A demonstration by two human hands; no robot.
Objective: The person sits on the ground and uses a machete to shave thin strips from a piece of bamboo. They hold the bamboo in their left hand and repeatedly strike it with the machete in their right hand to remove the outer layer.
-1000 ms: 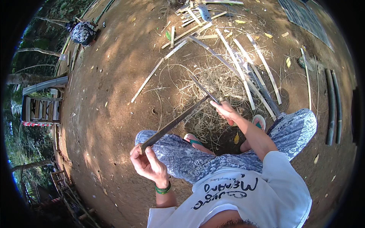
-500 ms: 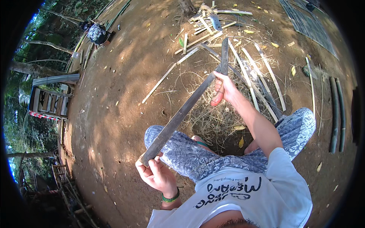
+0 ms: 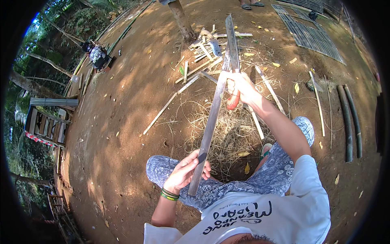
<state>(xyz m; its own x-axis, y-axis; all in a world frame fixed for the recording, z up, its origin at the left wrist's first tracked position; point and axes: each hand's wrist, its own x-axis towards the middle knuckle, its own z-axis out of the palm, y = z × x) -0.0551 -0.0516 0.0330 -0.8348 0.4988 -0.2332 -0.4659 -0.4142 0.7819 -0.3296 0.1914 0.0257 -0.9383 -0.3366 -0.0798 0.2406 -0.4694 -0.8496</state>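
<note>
My right hand [image 3: 240,87] grips the red-orange handle [image 3: 233,101] of a machete [image 3: 232,40], its dark blade pointing up and away from me. A long, flat bamboo strip [image 3: 211,122] slants down from beside the blade toward my lap. Its far end meets the blade near my right hand; whether the right fingers also pinch it, I cannot tell. Near the strip's lower end, my left hand [image 3: 183,174] closes round it with thumb and fingers. Under the strip, curly shavings [image 3: 227,134] cover the ground between my knees.
Pale bamboo pieces [image 3: 207,51] lie piled ahead, by a tree trunk [image 3: 181,22]. Two dark bamboo poles [image 3: 345,122] rest at the right, a slatted panel [image 3: 310,38] farther off. Another person [image 3: 98,57] is low at the upper left; someone's sandalled feet [image 3: 252,5] show at the top.
The bamboo strip has swung steeper, its lower end moving right toward my lap. My left hand has shifted from the strip's tip to a little higher up. My knees have come closer together.
</note>
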